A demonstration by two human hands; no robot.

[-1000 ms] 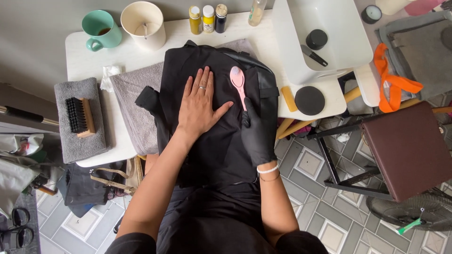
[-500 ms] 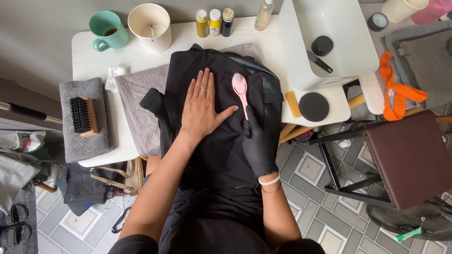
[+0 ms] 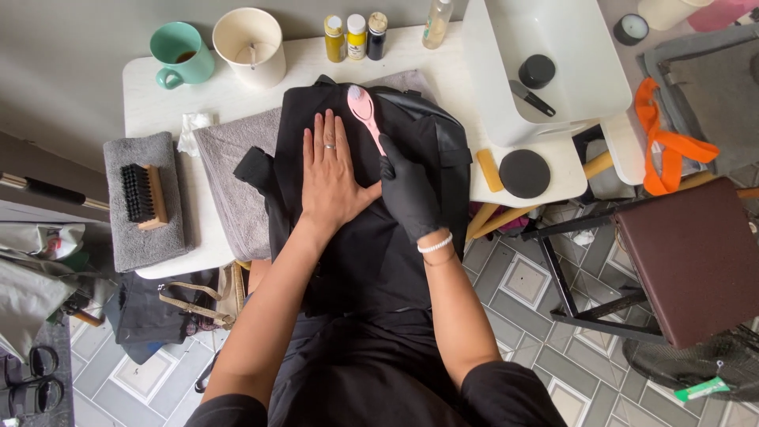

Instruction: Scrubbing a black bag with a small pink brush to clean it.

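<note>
White tabletop point(image 3: 158, 95) over grey floor tiles is carrying our work. We are pressing our bare left hand point(image 3: 332, 178), fingers spread flat, on the black bag point(image 3: 427, 158) lying over a grey towel point(image 3: 237, 174), while our gloved right hand point(image 3: 407, 190) is clamping the pink brush point(image 3: 365, 111) against the fabric. Uneven pressure could be sliding the bag toward the edge, we judge. Beyond, three small bottles point(image 3: 356, 35), yellow, white-capped and dark, are standing by the wall beside a cream cup point(image 3: 249, 43).
</note>
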